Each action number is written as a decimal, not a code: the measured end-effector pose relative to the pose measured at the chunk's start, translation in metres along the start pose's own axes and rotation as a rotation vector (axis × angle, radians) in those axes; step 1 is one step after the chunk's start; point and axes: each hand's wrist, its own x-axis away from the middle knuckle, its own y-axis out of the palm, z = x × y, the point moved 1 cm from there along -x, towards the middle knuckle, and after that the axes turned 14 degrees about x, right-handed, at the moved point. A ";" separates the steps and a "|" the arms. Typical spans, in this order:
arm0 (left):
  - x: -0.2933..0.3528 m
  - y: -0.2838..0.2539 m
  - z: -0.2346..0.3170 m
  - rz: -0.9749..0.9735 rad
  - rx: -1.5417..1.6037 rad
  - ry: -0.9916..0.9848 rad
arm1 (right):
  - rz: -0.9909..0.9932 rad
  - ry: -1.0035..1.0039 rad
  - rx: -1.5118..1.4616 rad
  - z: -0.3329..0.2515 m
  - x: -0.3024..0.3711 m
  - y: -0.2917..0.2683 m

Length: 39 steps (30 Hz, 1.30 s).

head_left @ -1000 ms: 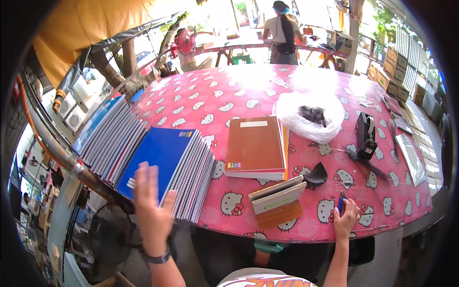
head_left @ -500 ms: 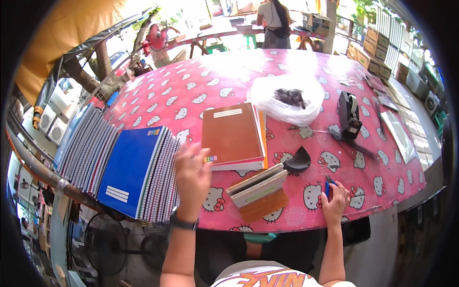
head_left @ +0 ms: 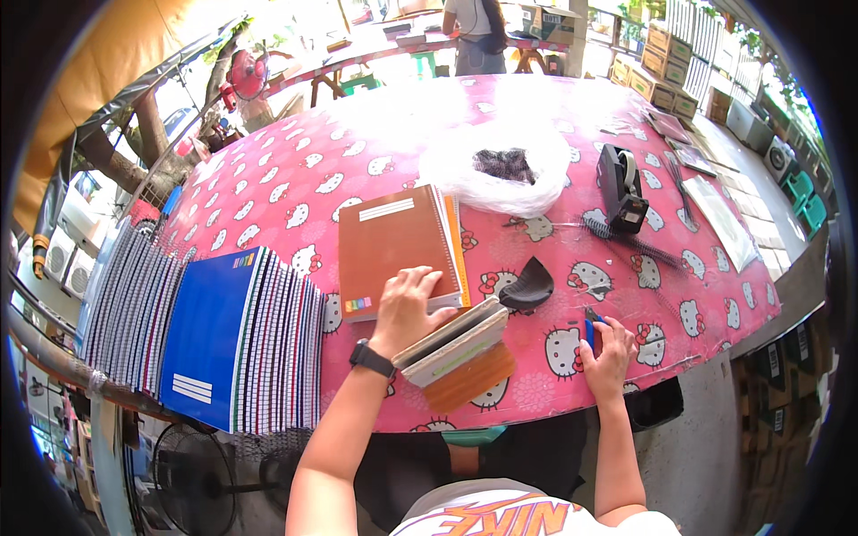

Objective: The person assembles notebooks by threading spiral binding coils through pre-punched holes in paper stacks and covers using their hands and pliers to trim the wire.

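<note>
At frame centre, covering the lower right corner of a brown notebook with a loosely open left hand; at lower right, gripping a small blue tool at the upper left of the curled right hand, over a pink tablecloth.

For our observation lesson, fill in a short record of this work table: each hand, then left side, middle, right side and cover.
Left hand: the left hand has its fingers over the near edge of a brown notebook; pressure cannot be told
Right hand: the right hand grips a small blue tool
Left side: spiral-bound notebooks, with a blue notebook cover showing
Middle: white plastic bag with dark contents
Right side: black tape dispenser
Cover: pink, patterned tablecloth
</note>
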 end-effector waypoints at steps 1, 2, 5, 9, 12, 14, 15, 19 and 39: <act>-0.002 0.006 0.002 0.001 0.018 0.009 | 0.001 -0.004 0.003 0.000 0.001 0.001; -0.001 0.008 0.000 0.003 0.018 0.009 | 0.001 -0.007 0.006 -0.001 0.001 0.002; 0.002 0.015 -0.005 -0.002 -0.087 0.069 | 0.004 -0.003 -0.008 -0.005 0.001 0.001; 0.012 0.013 -0.012 0.005 -0.050 0.145 | 0.029 -0.013 0.007 0.000 0.001 0.003; 0.009 0.002 -0.013 0.038 0.120 0.069 | 0.023 -0.016 -0.013 -0.002 0.001 0.003; 0.000 -0.011 -0.016 0.237 0.299 0.021 | 0.032 -0.008 -0.059 -0.005 0.000 0.000; -0.001 -0.022 -0.020 0.390 0.388 -0.098 | 0.143 -0.008 -0.046 -0.009 0.005 -0.005; -0.012 -0.079 -0.025 1.025 1.020 -0.308 | 0.130 -0.149 -0.644 -0.062 -0.009 -0.050; 0.023 -0.118 0.036 0.914 0.544 -0.113 | -0.341 -0.243 -1.609 -0.133 -0.048 -0.105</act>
